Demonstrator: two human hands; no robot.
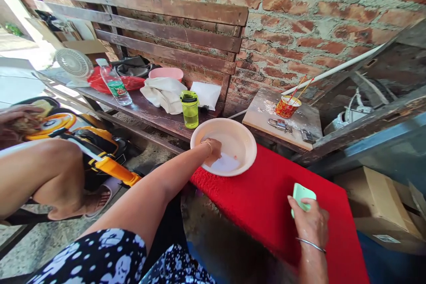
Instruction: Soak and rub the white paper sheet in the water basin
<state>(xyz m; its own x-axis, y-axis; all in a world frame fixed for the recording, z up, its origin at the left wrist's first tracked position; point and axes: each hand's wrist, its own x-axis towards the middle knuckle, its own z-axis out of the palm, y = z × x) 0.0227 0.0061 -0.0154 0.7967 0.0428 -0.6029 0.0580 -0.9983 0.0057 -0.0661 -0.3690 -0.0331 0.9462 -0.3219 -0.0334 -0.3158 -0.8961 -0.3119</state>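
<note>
My left hand [214, 151] reaches down into a cream plastic basin [248, 162]. Its fingers are curled and partly hidden, and whatever they hold cannot be made out. Beside them in the basin lies a white patch [226, 163], either cloth or a reflection on water. Over the red cloth-covered table [266, 191], my right hand [311, 219] grips a flat mint-green object [303, 195] with rounded corners, about palm-sized. The basin stands on the far left end of this table.
Behind the basin, a wooden bench [166, 126] holds a green drinking bottle [190, 113], a water bottle [115, 83], white cloth [164, 93] and a fan [73, 62]. A small board [256, 113] bears a red cup [286, 107] and padlocks [280, 124]. Another person's leg [56, 173] is at left; a cardboard box [382, 204] at right.
</note>
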